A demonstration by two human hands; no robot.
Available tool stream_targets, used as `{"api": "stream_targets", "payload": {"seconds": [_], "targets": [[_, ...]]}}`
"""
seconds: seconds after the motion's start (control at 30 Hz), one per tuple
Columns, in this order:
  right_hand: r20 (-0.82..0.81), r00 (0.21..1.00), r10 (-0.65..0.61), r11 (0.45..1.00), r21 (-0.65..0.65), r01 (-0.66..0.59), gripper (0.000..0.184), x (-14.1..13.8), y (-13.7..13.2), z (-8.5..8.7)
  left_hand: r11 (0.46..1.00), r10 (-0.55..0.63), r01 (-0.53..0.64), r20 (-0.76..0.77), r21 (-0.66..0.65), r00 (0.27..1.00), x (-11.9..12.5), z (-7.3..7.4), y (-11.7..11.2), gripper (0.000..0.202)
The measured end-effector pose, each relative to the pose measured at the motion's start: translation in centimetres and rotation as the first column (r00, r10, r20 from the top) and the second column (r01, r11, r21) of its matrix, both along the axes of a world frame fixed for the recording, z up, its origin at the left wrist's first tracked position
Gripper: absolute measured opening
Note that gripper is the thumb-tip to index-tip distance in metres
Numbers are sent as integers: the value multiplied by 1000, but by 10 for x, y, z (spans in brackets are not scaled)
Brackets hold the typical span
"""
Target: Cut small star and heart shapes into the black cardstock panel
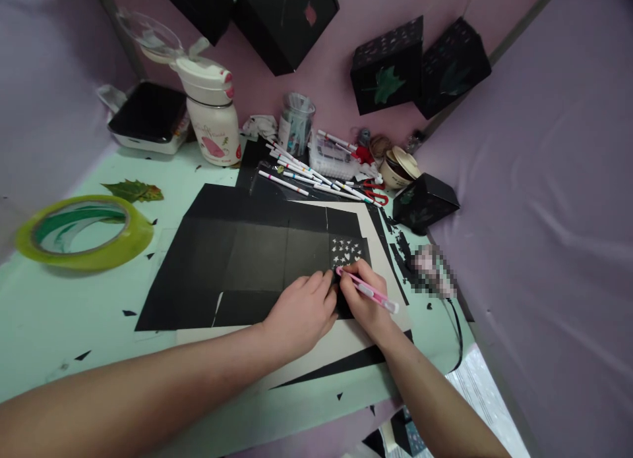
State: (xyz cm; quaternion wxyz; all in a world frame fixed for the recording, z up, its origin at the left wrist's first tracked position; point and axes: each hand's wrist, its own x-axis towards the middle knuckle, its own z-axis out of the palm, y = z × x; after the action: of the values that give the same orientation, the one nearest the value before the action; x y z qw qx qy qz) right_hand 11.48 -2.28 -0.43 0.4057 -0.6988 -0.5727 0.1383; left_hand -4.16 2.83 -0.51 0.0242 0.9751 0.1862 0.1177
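A black card sheet (pixel 242 254), creased and slit into panels, lies flat before me. Its right end panel has small star and heart cut-outs (pixel 346 250) showing white. My right hand (pixel 364 296) grips a slim pink craft knife (pixel 370 292), its tip down at the lower edge of these shapes; the blade itself is too small to make out. Just left of the tip, my left hand (pixel 302 311) lies flat on the card, fingers stretched and close together. Under the card, a pale board (pixel 297 362) rests on the light green table (pixel 79 319).
Yellow-green tape (pixel 138 227) and a leaf (pixel 133 190) lie left. Behind stand a bottle (pixel 215 125), a jar (pixel 295 125) and white sticks (pixel 306 171). Red-handled scissors (pixel 376 196), a black box (pixel 425 201) and a blurred corded object (pixel 432 270) are right. Black boxes (pixel 388 69) hang above.
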Motion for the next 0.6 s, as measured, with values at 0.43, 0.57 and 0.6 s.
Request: {"api": "stream_targets", "payload": {"seconds": [0.43, 0.57, 0.6], "targets": [[50, 991, -120, 992, 42, 118, 16, -17, 3, -8, 999, -24, 23, 50, 36, 998, 0, -4, 1, 33], [55, 993, -106, 993, 52, 103, 18, -16, 1, -9, 998, -38, 34, 72, 59, 997, 1, -4, 2, 32], [56, 993, -104, 993, 54, 101, 19, -16, 1, -9, 998, -38, 34, 71, 59, 997, 1, -4, 2, 31]]}}
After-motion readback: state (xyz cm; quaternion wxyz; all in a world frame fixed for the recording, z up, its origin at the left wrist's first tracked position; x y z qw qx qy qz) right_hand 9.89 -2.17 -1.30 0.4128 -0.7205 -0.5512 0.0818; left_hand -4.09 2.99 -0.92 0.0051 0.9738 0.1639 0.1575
